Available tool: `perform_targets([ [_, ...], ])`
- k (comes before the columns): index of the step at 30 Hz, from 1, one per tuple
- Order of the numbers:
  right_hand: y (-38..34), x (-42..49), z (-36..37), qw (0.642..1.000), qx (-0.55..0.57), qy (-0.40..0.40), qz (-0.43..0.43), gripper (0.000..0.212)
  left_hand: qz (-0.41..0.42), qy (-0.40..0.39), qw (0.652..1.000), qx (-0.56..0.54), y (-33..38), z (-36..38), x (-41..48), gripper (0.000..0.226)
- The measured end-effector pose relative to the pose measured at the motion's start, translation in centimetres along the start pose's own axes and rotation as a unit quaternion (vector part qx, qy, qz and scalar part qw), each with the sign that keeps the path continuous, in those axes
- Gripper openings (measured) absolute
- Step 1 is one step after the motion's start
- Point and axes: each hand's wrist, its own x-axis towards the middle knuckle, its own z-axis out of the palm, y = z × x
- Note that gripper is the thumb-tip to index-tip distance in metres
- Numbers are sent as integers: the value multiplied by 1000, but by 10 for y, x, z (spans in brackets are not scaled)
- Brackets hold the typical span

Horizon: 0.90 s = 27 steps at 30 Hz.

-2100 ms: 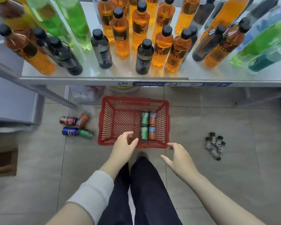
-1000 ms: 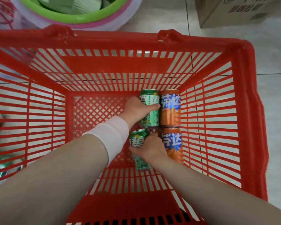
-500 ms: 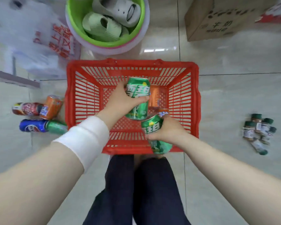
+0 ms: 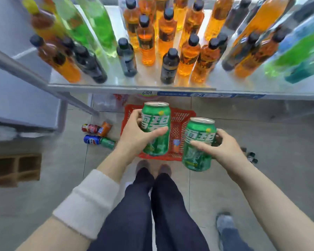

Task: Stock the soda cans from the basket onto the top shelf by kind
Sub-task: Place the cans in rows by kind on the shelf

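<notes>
My left hand (image 4: 134,134) grips a green soda can (image 4: 156,124), held upright in the air above the red basket (image 4: 181,120) on the floor. My right hand (image 4: 223,147) grips a second green can (image 4: 198,147), lower and to the right, slightly tilted. An orange can (image 4: 176,144) shows in the basket between the two held cans. Ahead and above the basket runs the metal shelf (image 4: 134,86), crowded with bottles.
Orange, dark and green bottles (image 4: 169,38) fill the shelf. Several cans (image 4: 98,134) lie on the floor left of the basket. Small bottles (image 4: 251,156) lie at the right. A brick (image 4: 14,169) sits at far left. Another person's foot (image 4: 225,225) is at lower right.
Both hands have lifted the green cans out of the basket and raised them toward the shelf. The view has tilted up from the basket to the shelf.
</notes>
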Motion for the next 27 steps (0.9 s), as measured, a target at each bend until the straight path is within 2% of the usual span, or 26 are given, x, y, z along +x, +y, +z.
perform_targets([
  [4, -62, -43, -17, 997, 9, 10, -76, 55, 78, 3, 997, -11, 68, -23, -32, 53],
  [8, -130, -79, -29, 987, 0, 34, -157, 77, 160, 14, 987, -20, 133, -54, -56, 65],
  [13, -204, -108, -36, 966, 28, 62, -251, 93, 267, 23, 963, -33, 202, -95, -72, 62],
  [16, -243, -121, -37, 951, 37, 58, -300, 92, 310, 24, 950, -30, 234, -116, -71, 59],
  [20, -278, -124, -36, 939, 38, 60, -336, 91, 352, 46, 935, 2, 268, -132, -68, 67],
  [24, -309, -117, -41, 931, 29, 72, -357, 94, 378, 73, 923, 18, 291, -139, -58, 54],
  [27, -336, -112, -49, 927, 26, 68, -369, 80, 394, 103, 913, 25, 308, -145, -46, 59],
])
